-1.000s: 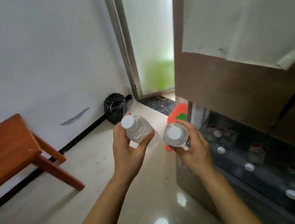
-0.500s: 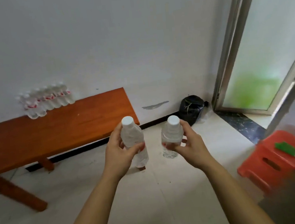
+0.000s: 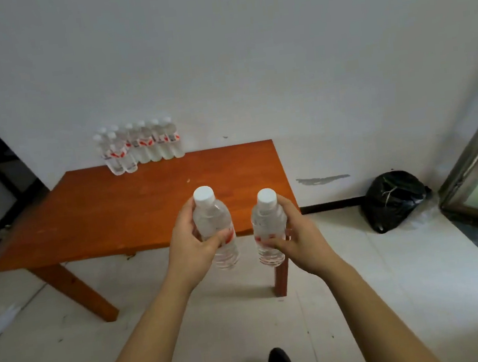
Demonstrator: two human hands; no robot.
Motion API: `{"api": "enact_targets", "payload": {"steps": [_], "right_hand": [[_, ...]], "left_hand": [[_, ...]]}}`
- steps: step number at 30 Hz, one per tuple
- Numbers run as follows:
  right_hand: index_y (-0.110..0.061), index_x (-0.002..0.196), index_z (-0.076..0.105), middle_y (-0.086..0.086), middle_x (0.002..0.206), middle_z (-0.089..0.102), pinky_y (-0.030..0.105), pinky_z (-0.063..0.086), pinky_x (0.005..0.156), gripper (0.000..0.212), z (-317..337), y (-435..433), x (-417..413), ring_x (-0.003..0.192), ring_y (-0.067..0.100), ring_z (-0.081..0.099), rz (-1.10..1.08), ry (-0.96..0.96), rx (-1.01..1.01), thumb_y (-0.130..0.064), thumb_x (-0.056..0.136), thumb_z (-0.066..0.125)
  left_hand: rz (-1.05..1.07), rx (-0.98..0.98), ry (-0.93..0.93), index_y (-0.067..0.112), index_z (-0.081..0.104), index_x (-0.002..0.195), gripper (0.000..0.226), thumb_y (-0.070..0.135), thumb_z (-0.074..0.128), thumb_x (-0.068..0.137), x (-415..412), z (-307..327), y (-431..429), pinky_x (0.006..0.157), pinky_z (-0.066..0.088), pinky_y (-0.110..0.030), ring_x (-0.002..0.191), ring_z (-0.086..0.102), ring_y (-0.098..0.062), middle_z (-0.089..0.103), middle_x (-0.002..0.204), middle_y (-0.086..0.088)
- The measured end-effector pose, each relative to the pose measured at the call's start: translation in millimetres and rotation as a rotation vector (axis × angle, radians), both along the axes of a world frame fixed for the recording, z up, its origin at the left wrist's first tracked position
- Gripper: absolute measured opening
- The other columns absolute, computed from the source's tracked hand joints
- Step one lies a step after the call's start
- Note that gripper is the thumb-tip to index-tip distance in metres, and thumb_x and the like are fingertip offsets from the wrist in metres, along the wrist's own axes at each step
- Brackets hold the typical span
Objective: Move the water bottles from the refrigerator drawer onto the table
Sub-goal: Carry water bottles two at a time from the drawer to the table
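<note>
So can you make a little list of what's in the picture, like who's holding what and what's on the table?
left hand: holds a white-capped water bottle, upright
right hand: holds a second water bottle, upright
wooden table: ahead, against the white wall
bottles on table: a cluster standing at the back edge
floor, right: black plastic bag by the door frame

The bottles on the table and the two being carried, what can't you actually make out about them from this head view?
- Bottles on the table: they overlap and blur, so the exact count is unclear, and label print is too small.
- Left bottle and right bottle: the left hand and right hand cover most of each red label.
- Table: its far legs are hidden beneath the top.
- Refrigerator drawer: outside the frame.
</note>
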State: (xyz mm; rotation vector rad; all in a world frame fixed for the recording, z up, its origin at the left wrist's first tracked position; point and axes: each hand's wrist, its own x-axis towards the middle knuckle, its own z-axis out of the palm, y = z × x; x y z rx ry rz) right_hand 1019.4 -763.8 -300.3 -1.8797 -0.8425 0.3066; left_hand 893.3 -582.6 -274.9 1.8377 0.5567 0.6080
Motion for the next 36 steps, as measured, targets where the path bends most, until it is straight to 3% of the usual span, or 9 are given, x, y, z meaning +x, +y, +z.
{"api": "enact_targets", "payload": {"steps": [5,9,13,18,22,26,32,36], "right_hand": [[-0.046,0.143,0.031,-0.031,0.129,0.046,0.017,0.039,0.098,0.078,4.0,85.8,91.2,0.118,-0.006,0.044,0.027,-0.006,-0.006,-0.023,0.085,0.077],[-0.045,0.141,0.033,-0.026,0.13,0.05,0.022,0.044,0.099,0.077,8.5,153.6,155.3,0.119,-0.001,0.048,0.085,0.014,-0.006,-0.023,0.083,0.079],[-0.047,0.133,0.034,-0.029,0.126,0.047,0.004,0.036,0.088,0.072,9.4,220.2,188.6,0.116,-0.004,0.046,0.127,0.007,-0.024,-0.024,0.082,0.08],[-0.039,0.14,0.036,-0.023,0.128,0.05,0.018,0.038,0.093,0.076,-3.0,306.6,220.4,0.114,-0.001,0.046,0.191,0.019,-0.092,-0.023,0.08,0.081],[-0.037,0.139,0.037,-0.014,0.137,0.054,0.018,0.042,0.094,0.078,-21.6,374.4,243.4,0.114,0.0,0.046,0.201,-0.006,-0.158,-0.021,0.079,0.083],[-0.04,0.139,0.036,-0.012,0.138,0.055,0.03,0.043,0.099,0.08,-46.3,447.5,263.1,0.124,0.012,0.052,0.125,0.001,-0.211,-0.022,0.077,0.083],[-0.034,0.141,0.035,-0.007,0.141,0.054,0.037,0.045,0.103,0.082,-63.0,559.2,283.1,0.13,0.02,0.052,-0.003,0.031,-0.36,-0.024,0.077,0.084],[-0.029,0.143,0.034,-0.003,0.14,0.055,0.038,0.046,0.101,0.082,-73.6,615.4,300.0,0.127,0.022,0.054,-0.022,0.054,-0.411,-0.025,0.077,0.083]], "left_hand": [[0.027,0.029,0.039,0.04,0.046,0.136,0.077,0.021,0.087,0.072,89.3,6.3,76.9,0.1,0.051,-0.048,0.121,0.058,-0.019,0.058,0.129,0.009],[0.073,0.04,0.029,0.037,0.05,0.13,0.07,0.016,0.085,0.074,137.1,14.2,134.4,0.096,0.054,-0.041,0.117,0.06,-0.013,0.059,0.127,0.009],[0.161,0.078,0.067,0.035,0.048,0.13,0.069,0.016,0.085,0.074,162.0,13.8,190.4,0.091,0.055,-0.031,0.115,0.059,-0.013,0.059,0.124,0.011],[0.185,0.077,0.115,0.031,0.048,0.133,0.073,0.019,0.086,0.072,187.1,-4.1,282.1,0.094,0.055,-0.041,0.116,0.059,-0.017,0.06,0.124,0.009],[0.172,0.094,0.153,0.03,0.048,0.133,0.075,0.02,0.087,0.07,212.6,-27.8,364.2,0.092,0.056,-0.044,0.114,0.06,-0.018,0.06,0.124,0.007],[0.131,0.076,0.163,0.026,0.046,0.135,0.078,0.017,0.088,0.07,240.2,-59.3,454.1,0.094,0.055,-0.047,0.116,0.059,-0.02,0.058,0.126,0.005],[0.021,0.04,0.199,0.034,0.047,0.126,0.071,0.018,0.087,0.07,274.2,-84.6,577.3,0.095,0.051,-0.038,0.114,0.057,-0.012,0.057,0.122,0.009],[-0.048,0.045,0.221,0.03,0.048,0.127,0.067,0.014,0.085,0.072,295.6,-93.6,638.1,0.095,0.046,-0.032,0.108,0.053,0.002,0.052,0.115,0.021]]}}
